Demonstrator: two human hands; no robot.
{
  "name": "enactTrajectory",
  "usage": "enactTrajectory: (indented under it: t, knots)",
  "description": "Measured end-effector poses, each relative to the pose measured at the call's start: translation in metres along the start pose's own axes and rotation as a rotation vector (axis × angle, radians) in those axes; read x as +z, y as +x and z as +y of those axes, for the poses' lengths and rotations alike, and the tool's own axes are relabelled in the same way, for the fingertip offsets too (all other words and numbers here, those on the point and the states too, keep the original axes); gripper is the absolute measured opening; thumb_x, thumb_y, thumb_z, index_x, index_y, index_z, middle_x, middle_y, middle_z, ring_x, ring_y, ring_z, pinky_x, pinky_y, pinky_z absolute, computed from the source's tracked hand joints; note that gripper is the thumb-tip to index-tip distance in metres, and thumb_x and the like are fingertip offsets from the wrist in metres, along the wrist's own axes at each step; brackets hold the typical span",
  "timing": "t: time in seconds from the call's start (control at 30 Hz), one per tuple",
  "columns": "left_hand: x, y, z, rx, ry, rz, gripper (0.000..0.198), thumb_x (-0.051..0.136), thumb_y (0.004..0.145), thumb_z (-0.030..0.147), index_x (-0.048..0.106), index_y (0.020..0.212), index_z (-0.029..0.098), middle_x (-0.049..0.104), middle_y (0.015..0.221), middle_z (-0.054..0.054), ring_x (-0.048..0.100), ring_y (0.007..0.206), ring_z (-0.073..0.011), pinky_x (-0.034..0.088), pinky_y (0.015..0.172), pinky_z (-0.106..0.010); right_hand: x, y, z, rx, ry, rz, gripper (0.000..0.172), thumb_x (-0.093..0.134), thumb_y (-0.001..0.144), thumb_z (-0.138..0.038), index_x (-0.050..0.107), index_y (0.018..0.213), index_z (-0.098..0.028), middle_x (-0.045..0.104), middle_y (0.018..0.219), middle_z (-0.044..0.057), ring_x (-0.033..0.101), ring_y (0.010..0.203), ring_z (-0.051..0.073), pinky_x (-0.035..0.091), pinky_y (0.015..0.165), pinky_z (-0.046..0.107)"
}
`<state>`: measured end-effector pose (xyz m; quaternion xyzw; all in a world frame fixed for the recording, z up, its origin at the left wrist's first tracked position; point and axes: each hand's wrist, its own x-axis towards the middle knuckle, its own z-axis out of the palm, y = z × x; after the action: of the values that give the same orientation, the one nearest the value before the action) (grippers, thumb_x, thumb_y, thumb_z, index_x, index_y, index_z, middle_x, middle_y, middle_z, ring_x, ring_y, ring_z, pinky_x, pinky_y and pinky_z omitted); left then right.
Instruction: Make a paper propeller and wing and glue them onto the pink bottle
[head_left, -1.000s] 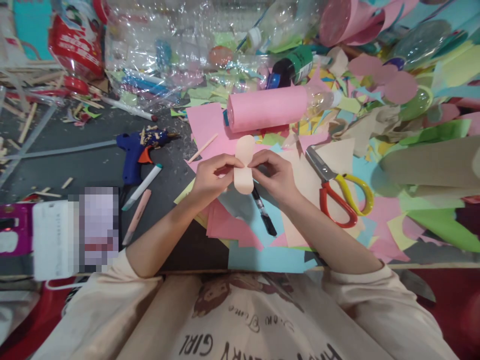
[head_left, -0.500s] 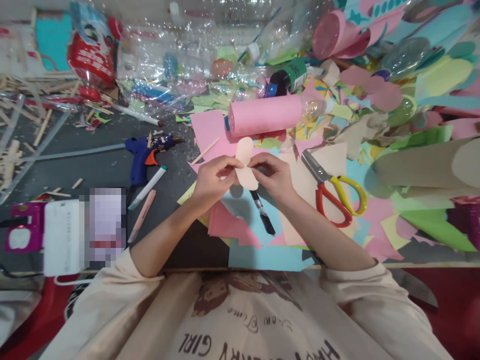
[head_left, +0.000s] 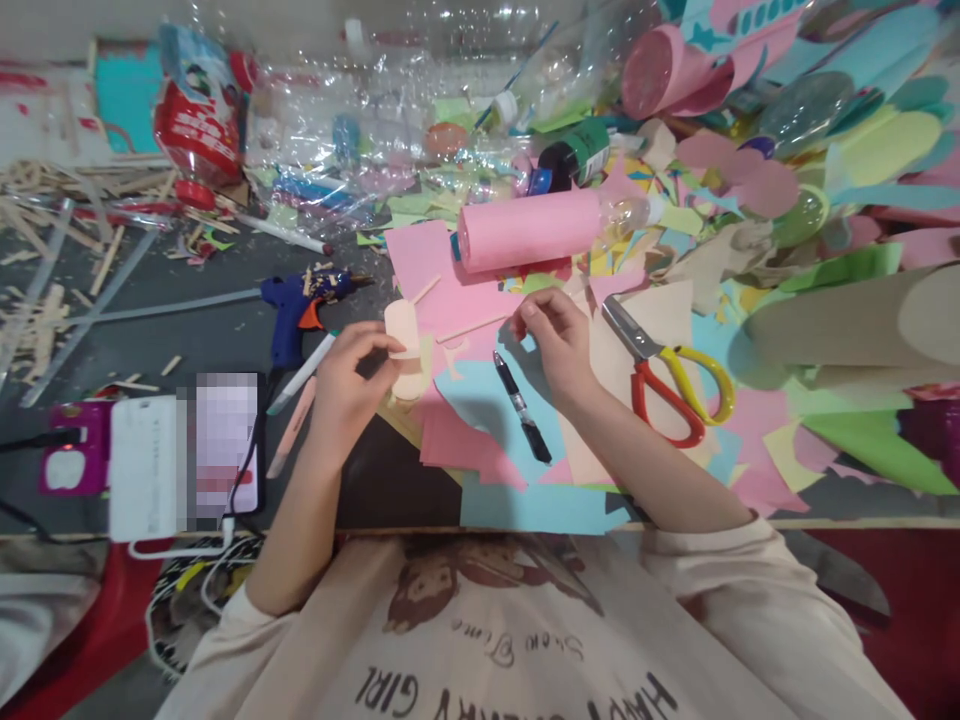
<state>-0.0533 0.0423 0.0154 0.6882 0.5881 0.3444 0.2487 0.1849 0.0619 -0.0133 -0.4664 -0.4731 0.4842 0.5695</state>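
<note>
The fingers of my left hand (head_left: pixel 346 378) pinch the cream strip (head_left: pixel 401 328) near its middle, at two o'clock from that hand, probably so both rounded ends stay free. My right hand (head_left: pixel 556 340) hangs half-curled above the papers (head_left: pixel 476 392) (whether its fingers grip anything, I cannot tell). From it, the pen (head_left: pixel 523 410) lies at seven o'clock and the scissors (head_left: pixel 643 345) at four, likely for easy reach. The glue gun (head_left: pixel 289 310) rests on the counter (head_left: pixel 397 480) at eleven from my left hand.
</note>
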Motion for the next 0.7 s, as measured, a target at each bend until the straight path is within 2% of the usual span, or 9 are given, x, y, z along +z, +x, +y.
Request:
enactTrajectory:
  t: [0.13, 0.27, 0.37, 0.5, 0.6, 0.7]
  knots:
    - [0.006, -0.010, -0.009, 0.018, 0.135, 0.059, 0.007, 0.065, 0.078, 0.020, 0.070, 0.076, 0.025, 0.067, 0.098, -0.002, 0.064, 0.097, -0.0210, 0.051, 0.089, -0.036, 0.000, -0.001, -0.001, -0.003, -0.015, -0.003, 0.039, 0.065, 0.082, -0.060, 0.056, 0.074, -0.023, 0.055, 0.060, -0.006, 0.053, 0.052, 0.008, 0.046, 0.052, 0.024]
    - [0.004, -0.013, -0.019, 0.060, 0.272, 0.095, 0.007, 0.067, 0.077, 0.020, 0.070, 0.076, 0.027, 0.066, 0.097, -0.003, 0.062, 0.093, -0.0234, 0.049, 0.087, -0.040, -0.001, -0.002, 0.000, 0.003, -0.030, -0.013, 0.040, 0.063, 0.083, -0.061, 0.055, 0.074, -0.023, 0.054, 0.059, -0.007, 0.052, 0.050, 0.007, 0.045, 0.050, 0.023]
    - [-0.002, -0.016, -0.021, 0.058, 0.328, 0.097, 0.014, 0.064, 0.076, 0.017, 0.070, 0.084, 0.027, 0.066, 0.096, -0.004, 0.062, 0.096, -0.0256, 0.048, 0.089, -0.042, 0.000, -0.003, 0.001, 0.004, -0.038, -0.014, 0.042, 0.062, 0.082, -0.063, 0.055, 0.074, -0.023, 0.054, 0.059, -0.007, 0.050, 0.049, 0.006, 0.044, 0.049, 0.023]
    - [-0.013, -0.015, -0.008, 0.066, 0.280, 0.112, 0.028, 0.056, 0.079, 0.011, 0.066, 0.100, 0.027, 0.068, 0.104, -0.004, 0.062, 0.103, -0.0244, 0.047, 0.093, -0.040, 0.000, -0.003, 0.001, -0.005, -0.051, -0.033, 0.040, 0.063, 0.083, -0.061, 0.056, 0.075, -0.023, 0.054, 0.059, -0.007, 0.051, 0.050, 0.007, 0.043, 0.050, 0.024]
    - [-0.017, -0.002, 0.007, 0.106, 0.227, 0.096, 0.021, 0.054, 0.087, 0.015, 0.065, 0.100, 0.027, 0.068, 0.108, -0.004, 0.062, 0.108, -0.0238, 0.046, 0.097, -0.040, 0.000, -0.003, 0.000, -0.010, -0.041, -0.037, 0.039, 0.063, 0.083, -0.060, 0.056, 0.074, -0.022, 0.054, 0.059, -0.007, 0.051, 0.049, 0.007, 0.042, 0.050, 0.023]
    - [-0.011, 0.020, 0.015, 0.158, 0.244, -0.010, 0.017, 0.056, 0.088, 0.021, 0.066, 0.100, 0.027, 0.069, 0.109, -0.005, 0.062, 0.107, -0.0259, 0.045, 0.097, -0.042, 0.000, -0.003, -0.001, 0.008, -0.035, -0.040, 0.040, 0.064, 0.081, -0.061, 0.056, 0.074, -0.022, 0.054, 0.059, -0.007, 0.050, 0.050, 0.007, 0.042, 0.050, 0.023]
